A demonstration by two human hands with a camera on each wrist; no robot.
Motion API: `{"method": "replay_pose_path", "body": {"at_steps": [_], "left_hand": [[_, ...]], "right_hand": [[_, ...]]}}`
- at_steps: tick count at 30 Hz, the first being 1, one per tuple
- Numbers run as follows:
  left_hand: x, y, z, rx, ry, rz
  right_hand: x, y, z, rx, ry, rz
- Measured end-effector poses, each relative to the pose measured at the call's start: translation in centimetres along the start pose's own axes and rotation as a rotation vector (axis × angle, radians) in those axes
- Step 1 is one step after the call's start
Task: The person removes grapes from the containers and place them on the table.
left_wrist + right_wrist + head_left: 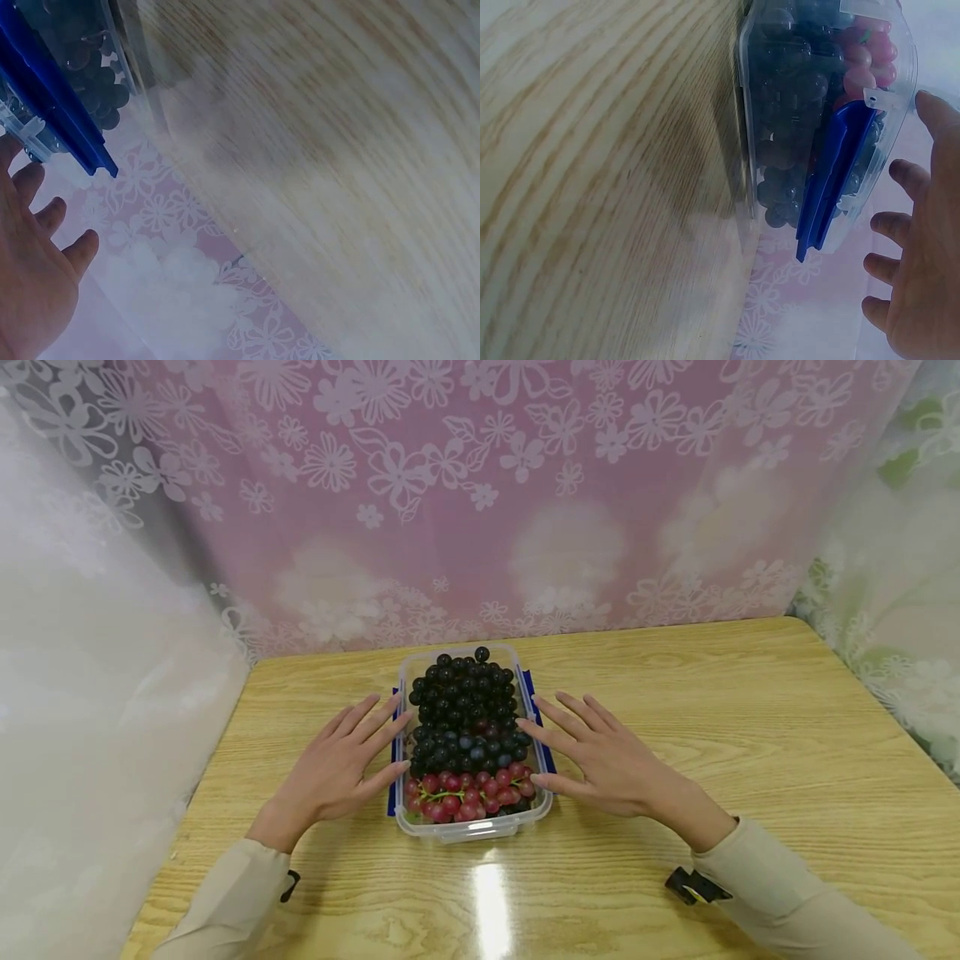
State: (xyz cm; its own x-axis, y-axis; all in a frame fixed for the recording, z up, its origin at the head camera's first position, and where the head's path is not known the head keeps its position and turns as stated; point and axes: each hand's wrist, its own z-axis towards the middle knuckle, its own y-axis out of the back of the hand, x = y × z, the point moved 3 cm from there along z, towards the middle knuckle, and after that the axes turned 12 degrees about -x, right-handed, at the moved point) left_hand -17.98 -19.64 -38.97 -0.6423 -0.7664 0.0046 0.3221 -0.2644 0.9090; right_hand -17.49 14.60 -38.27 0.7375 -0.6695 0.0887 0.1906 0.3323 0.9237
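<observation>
A clear plastic container [478, 829] with blue side latches [834, 172] stands on the table, with no lid over the fruit. Dark grapes [461, 693] fill most of it, and a bunch of red grapes [468, 793] with a green stem lies at the near end. My left hand [341, 768] is spread at the container's left side, fingertips close to the rim. On the opposite side my right hand [611, 764] is spread likewise, its fingertips at the right rim. Both hands have fairly straight, parted fingers and grip nothing.
The container rests on a wood-grain table [750, 718]. Behind the far edge hangs a pink curtain with white flowers [480, 527]. Pale sheeting [97, 677] hangs at the left, and a leaf-patterned curtain [907, 568] at the right.
</observation>
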Motion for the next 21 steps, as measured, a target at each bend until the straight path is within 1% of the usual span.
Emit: {"method": "replay_pose_path", "body": {"at_steps": [9,14,21], "left_hand": [[0.10,-0.03,-0.04,0.043,0.015,-0.005],[0.24,-0.06,0.10,0.039,0.003,0.004],[0.37,-0.28,0.12,0.036,0.007,0.008]], "right_hand": [[0.37,0.00,0.24,-0.001,0.015,-0.013],[0.53,0.16,0.41,-0.004,0.020,-0.030],[0.86,0.53,0.65,-0.003,0.033,-0.051]]}}
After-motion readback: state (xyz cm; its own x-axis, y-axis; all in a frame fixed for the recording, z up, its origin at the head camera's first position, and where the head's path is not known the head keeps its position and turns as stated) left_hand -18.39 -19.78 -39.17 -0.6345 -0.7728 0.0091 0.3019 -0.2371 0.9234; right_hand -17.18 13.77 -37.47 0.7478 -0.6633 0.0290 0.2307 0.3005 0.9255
